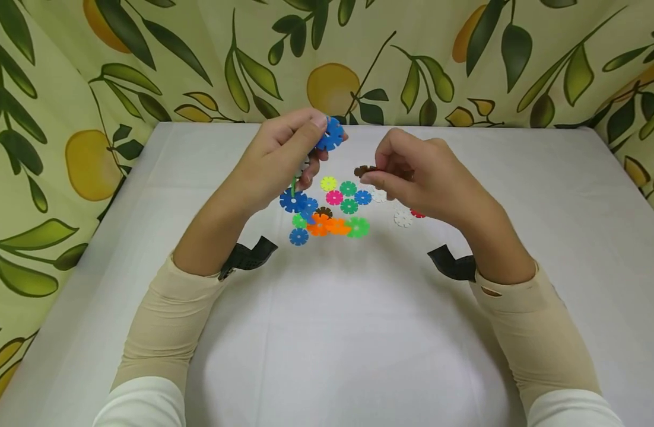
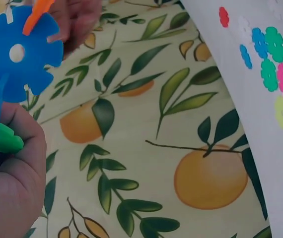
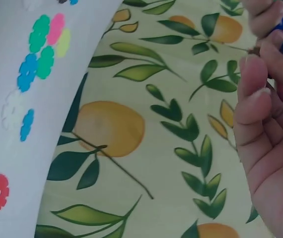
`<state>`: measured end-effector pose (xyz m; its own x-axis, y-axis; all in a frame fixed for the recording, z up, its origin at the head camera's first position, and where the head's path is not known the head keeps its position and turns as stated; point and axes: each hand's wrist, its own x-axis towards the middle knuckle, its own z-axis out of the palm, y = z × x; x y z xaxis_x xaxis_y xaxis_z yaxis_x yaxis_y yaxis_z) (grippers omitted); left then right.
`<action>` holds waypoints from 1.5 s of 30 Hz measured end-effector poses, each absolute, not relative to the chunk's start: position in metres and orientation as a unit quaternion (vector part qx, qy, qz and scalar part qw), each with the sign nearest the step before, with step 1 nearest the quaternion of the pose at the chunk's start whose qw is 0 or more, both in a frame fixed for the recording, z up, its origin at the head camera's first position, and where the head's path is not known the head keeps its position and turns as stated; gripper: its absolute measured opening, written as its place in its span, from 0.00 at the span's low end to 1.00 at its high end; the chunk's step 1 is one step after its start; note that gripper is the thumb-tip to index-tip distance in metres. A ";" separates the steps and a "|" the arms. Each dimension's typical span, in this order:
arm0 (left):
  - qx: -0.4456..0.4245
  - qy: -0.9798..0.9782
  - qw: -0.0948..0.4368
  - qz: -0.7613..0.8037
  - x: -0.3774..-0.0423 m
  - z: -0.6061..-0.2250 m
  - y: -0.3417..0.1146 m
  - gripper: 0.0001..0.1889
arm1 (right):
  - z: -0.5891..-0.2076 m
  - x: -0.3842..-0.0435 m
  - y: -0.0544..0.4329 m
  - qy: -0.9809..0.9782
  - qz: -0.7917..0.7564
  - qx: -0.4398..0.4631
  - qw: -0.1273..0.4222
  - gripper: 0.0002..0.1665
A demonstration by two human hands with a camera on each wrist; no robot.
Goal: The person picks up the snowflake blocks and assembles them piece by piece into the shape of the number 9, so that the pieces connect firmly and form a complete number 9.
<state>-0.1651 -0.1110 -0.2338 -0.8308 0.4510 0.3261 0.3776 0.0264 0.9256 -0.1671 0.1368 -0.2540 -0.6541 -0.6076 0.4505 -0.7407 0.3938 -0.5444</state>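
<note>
My left hand (image 1: 276, 157) pinches a blue notched snowflake disc (image 1: 333, 135) between thumb and fingers. Below it, a green disc (image 1: 293, 187) seen edge-on meets a larger dark blue disc (image 1: 292, 201). In the left wrist view, a blue disc (image 2: 37, 62) has an orange piece (image 2: 38, 15) in one notch, with a green disc (image 2: 6, 138) by the fingers. How far this joined group extends cannot be told. To the right, my right hand (image 1: 425, 175) pinches a brown disc (image 1: 364, 171) by its edge, apart from the left hand's pieces.
On the white-covered table (image 1: 337, 332) lie several loose discs, among them a yellow disc (image 1: 329, 183), a pink disc (image 1: 335, 197), a white disc (image 1: 403, 218) and a partly hidden red disc (image 1: 418, 213). A leaf-and-fruit patterned curtain (image 1: 199, 35) stands behind.
</note>
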 end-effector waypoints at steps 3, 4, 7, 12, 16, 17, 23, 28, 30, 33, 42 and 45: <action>0.298 0.721 0.014 0.625 -0.164 -0.235 -0.109 0.14 | -0.249 -0.162 0.133 -0.810 0.363 0.434 0.152 0.12; 0.304 0.722 0.007 0.622 -0.163 -0.235 -0.108 0.14 | -0.248 -0.161 0.132 -0.805 0.357 0.442 0.172 0.11; 0.320 0.720 -0.011 0.616 -0.161 -0.235 -0.105 0.14 | -0.245 -0.158 0.128 -0.789 0.351 0.450 0.227 0.09; 0.326 0.719 -0.026 0.614 -0.158 -0.236 -0.102 0.12 | -0.244 -0.153 0.123 -0.771 0.369 0.435 0.282 0.07; 0.327 0.713 -0.028 0.620 -0.157 -0.236 -0.100 0.09 | -0.246 -0.151 0.121 -0.770 0.359 0.428 0.308 0.06; 0.327 0.711 -0.029 0.622 -0.157 -0.237 -0.100 0.08 | -0.246 -0.151 0.120 -0.771 0.355 0.427 0.313 0.06; 0.337 0.706 -0.036 0.622 -0.157 -0.239 -0.097 0.06 | -0.248 -0.150 0.116 -0.769 0.320 0.428 0.351 0.05; 0.342 0.703 -0.047 0.622 -0.155 -0.239 -0.095 0.05 | -0.248 -0.146 0.112 -0.765 0.284 0.429 0.387 0.04; 0.345 0.698 -0.050 0.625 -0.155 -0.239 -0.094 0.05 | -0.249 -0.144 0.110 -0.764 0.271 0.431 0.397 0.04; 0.347 0.690 -0.051 0.633 -0.155 -0.241 -0.092 0.05 | -0.250 -0.142 0.108 -0.762 0.248 0.433 0.412 0.05; 0.368 0.664 -0.058 0.648 -0.156 -0.245 -0.090 0.05 | -0.252 -0.137 0.103 -0.753 0.212 0.436 0.446 0.06; 0.369 0.668 -0.049 0.645 -0.156 -0.243 -0.091 0.05 | -0.252 -0.136 0.102 -0.757 0.207 0.436 0.441 0.06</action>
